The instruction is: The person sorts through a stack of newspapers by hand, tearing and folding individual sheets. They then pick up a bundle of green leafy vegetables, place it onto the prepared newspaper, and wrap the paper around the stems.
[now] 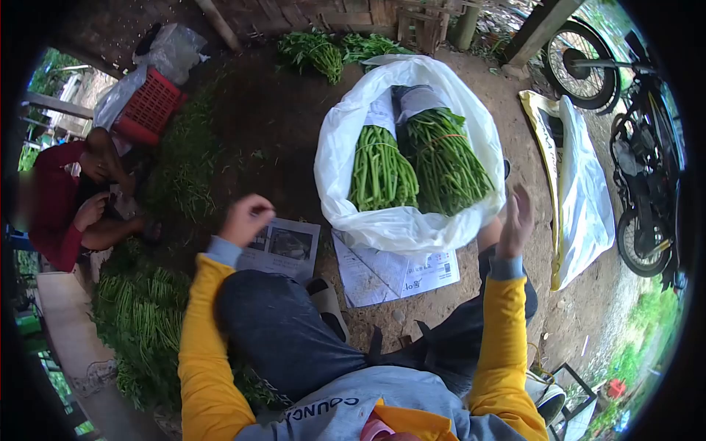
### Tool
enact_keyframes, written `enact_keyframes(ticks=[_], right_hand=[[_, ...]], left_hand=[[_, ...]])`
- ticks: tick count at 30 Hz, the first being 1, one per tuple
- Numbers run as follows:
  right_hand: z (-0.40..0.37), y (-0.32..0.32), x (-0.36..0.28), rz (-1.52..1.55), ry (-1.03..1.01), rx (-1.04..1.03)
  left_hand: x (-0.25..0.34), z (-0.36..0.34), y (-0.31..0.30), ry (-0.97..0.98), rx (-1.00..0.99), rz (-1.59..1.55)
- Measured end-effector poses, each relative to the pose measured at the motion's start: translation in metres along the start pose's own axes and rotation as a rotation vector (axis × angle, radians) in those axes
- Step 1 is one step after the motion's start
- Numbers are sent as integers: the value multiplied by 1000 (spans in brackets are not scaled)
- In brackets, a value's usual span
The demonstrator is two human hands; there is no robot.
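Observation:
My left hand (246, 220) hovers beside a newspaper sheet (294, 237), its fingers loosely bent and apart, holding nothing. To the right, my right hand (517, 223) is raised near the rim of a white plastic bag (346, 132), fingers stretched out and empty. The wide-open bag holds two bundles of green leafy stems: a left bundle (379, 173) and a right bundle (445, 158). Paper wraps the far end of each, and a thin band shows around the right one. Under the bag's near side lies a printed sheet (397, 278).
Loose greens (143, 312) are heaped at my left, more greens (316, 55) at the back. A person (62, 191) sits at far left near a red crate (151, 106). A white and yellow sack (573, 198) and a motorcycle (640, 154) are on the right.

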State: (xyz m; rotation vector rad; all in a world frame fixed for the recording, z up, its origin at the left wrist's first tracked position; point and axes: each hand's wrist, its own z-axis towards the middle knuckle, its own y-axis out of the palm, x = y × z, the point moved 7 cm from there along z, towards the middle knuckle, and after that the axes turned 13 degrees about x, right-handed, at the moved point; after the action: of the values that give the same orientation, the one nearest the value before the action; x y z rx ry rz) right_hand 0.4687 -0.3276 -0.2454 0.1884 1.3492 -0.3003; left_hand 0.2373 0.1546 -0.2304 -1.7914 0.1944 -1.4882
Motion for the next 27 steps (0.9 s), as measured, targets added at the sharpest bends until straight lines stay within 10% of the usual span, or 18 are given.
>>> enact_keyframes(ticks=[8, 13, 15, 22, 27], right_hand=[[-56, -16, 73, -24, 209, -86], [-65, 3, 102, 458, 739, -105], [-64, 2, 115, 457, 758, -79], [-50, -8, 132, 453, 734, -57], [-49, 12, 105, 482, 673, -134]], left_hand=[[-155, -38, 272, 517, -219, 360], [-189, -38, 319, 398, -205, 393], [-167, -27, 302, 222, -392, 438], [-165, -52, 345, 714, -230, 238], [-60, -69, 276, 485, -408, -134]])
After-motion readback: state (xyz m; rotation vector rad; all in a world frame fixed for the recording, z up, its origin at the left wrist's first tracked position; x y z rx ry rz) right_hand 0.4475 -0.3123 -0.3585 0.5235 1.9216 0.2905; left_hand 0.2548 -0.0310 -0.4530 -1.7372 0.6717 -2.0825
